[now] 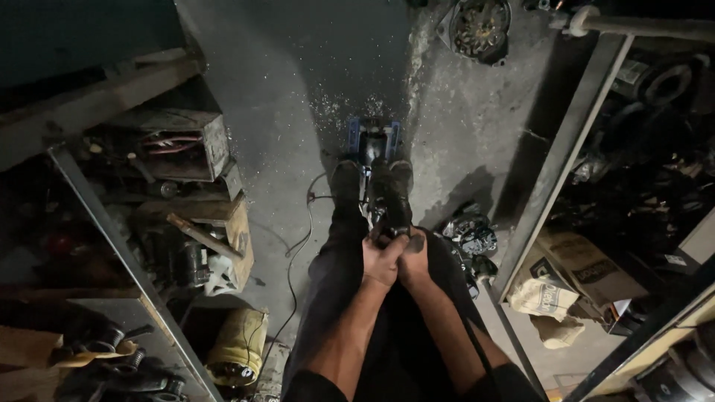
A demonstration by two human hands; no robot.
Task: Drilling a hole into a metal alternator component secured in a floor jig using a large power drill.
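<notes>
- Head view: a grey concrete floor [298, 112] is seen from above, between two crowded shelves.
- Two legs in dark trousers and two dark shoes [372, 182] are seen in the middle of the floor.
- The left hand [381, 260] and the right hand [414, 260] are pressed together, side by side, just above the knees.
- Both hands are closed around the near end of a dark tool [387, 212]. The grip is tight, with the fingers wrapped round it.
- The tool is stood between the two shoes. What kind of tool it is cannot be told.
- A blue part [372, 138] is seen on the floor just past the shoes, at the far end of the tool.
- Small bright chips [335, 100] are scattered on the floor around the blue part.
- A thin cord [302, 238] is laid along the floor beside the left leg.
- A pile of dark metal parts [469, 238] is found by the right leg, near the foot of the right shelf.
- A round metal part [480, 26] is set at the far edge of the floor.
- A grey box with red wires [179, 141] is kept on the left shelf, and a yellow bag [238, 346] is set below it.
- Brown paper bags [555, 298] are lying at the near right edge of the floor.
</notes>
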